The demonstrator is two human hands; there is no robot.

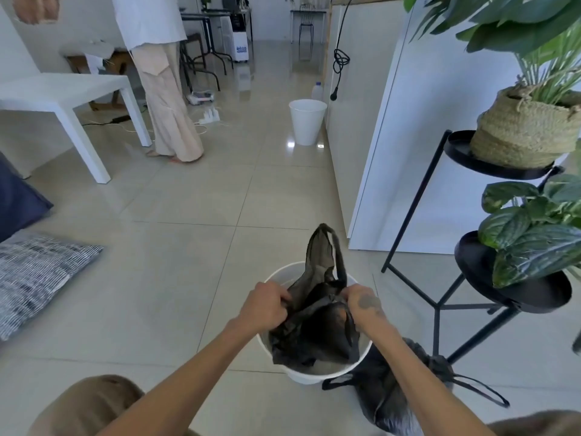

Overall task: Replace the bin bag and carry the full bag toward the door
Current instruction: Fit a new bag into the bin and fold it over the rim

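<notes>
Both hands are closed on a fresh black bin bag (317,319): the left hand (263,306) pinches its rim on one side and the right hand (362,299) grips the opposite side, so the mouth is spread between them over the white bin (309,374). The bag's lower part hangs crumpled inside the bin, and one loop handle stands up above the far rim. Apart from the bag, the visible strip of the bin's interior looks bare (the bottom is mostly hidden by the plastic). Just beside the bin, to its right on the tiled floor (195,240), lies the full bag (393,388), dark and knotted, with its tie handles splayed out to either side. Farther along the floor, a second white bin (307,121) stands against a white cabinet (408,136); its contents cannot be seen. On the right, a black plant stand (440,303) carries a woven basket (522,133) that holds a leafy plant
</notes>
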